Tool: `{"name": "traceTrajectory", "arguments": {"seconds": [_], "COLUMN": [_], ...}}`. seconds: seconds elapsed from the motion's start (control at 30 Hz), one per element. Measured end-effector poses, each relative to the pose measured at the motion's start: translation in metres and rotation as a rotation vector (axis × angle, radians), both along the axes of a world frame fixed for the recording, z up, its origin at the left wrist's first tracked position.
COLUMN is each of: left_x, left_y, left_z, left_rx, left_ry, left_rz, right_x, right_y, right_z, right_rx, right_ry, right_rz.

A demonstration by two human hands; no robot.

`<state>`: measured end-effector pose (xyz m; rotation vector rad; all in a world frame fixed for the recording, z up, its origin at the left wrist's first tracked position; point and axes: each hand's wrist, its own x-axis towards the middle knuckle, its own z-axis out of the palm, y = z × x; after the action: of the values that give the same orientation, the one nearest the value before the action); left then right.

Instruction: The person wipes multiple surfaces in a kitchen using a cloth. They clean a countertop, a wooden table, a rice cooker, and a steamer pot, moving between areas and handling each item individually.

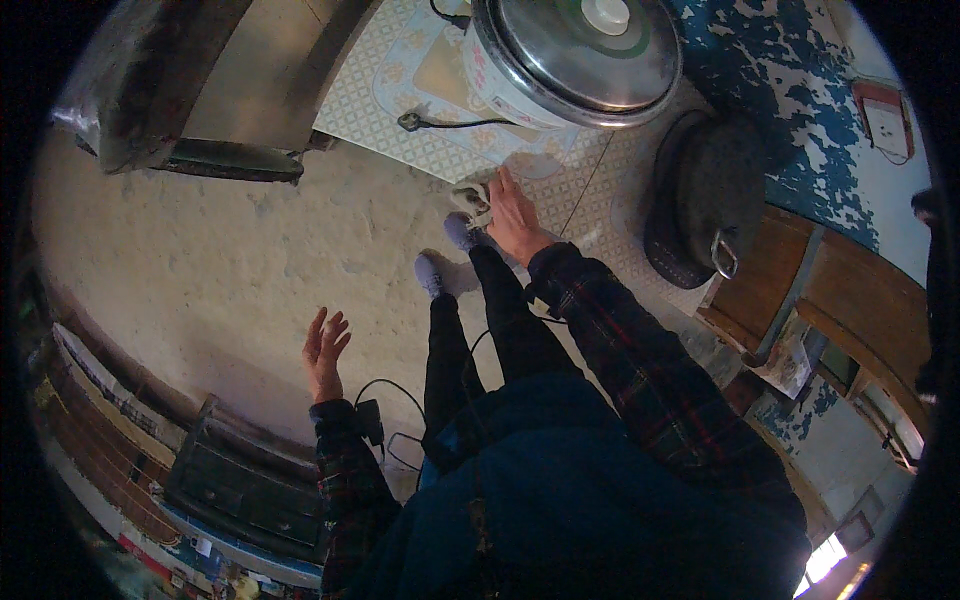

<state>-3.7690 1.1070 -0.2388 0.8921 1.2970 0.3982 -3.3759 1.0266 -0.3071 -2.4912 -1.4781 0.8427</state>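
Observation:
My left hand (pixel 324 360) is raised over the floor at the left, its fingers spread and nothing in it. My right hand (pixel 516 217) is extended by the near edge of a table with a patterned covering (pixel 592 161). I see nothing in that hand, though its palm side is hidden; whether it touches the table is unclear. Beyond it stands a white electric cooking pot (pixel 491 90) with a steel lid (pixel 555 56) and a white knob (pixel 606 15). A black cord ends in a plug (pixel 409 121) on the covering. A small white-and-dark thing (pixel 471 199), too unclear to name, shows beside my right fingers.
To the right on the table sits a dark, rounded lidded pan (pixel 712 180) with a metal loop handle (pixel 724 255). Wooden furniture (pixel 862 277) stands against the peeling blue-and-white wall (pixel 795 90). A dark cabinet (pixel 247 480) lies lower left. A black cable (pixel 390 381) hangs beside my legs.

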Motion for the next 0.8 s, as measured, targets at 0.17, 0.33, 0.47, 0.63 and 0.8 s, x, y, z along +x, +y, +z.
{"name": "traceTrajectory", "arguments": {"seconds": [0.17,0.33,0.47,0.63,0.8], "left_x": [0.001,0.002,0.004,0.012,0.013], "left_y": [-0.002,-0.006,-0.007,-0.004,0.001], "left_z": [0.001,-0.002,-0.004,-0.004,-0.004], "left_rx": [-0.011,-0.025,-0.033,-0.033,-0.043], "left_ry": [0.007,0.027,0.013,0.013,0.018], "left_rz": [0.011,0.003,-0.03,-0.064,-0.065], "right_x": [0.004,0.001,0.01,0.022,0.011], "right_y": [0.002,0.001,0.0,-0.033,-0.076], "right_z": [-0.006,-0.018,-0.019,-0.007,0.002], "right_rx": [-0.073,-0.038,0.098,0.435,0.074], "right_ry": [-0.021,-0.11,-0.121,0.127,0.334], "right_rz": [0.03,0.065,0.101,0.315,0.141]}}
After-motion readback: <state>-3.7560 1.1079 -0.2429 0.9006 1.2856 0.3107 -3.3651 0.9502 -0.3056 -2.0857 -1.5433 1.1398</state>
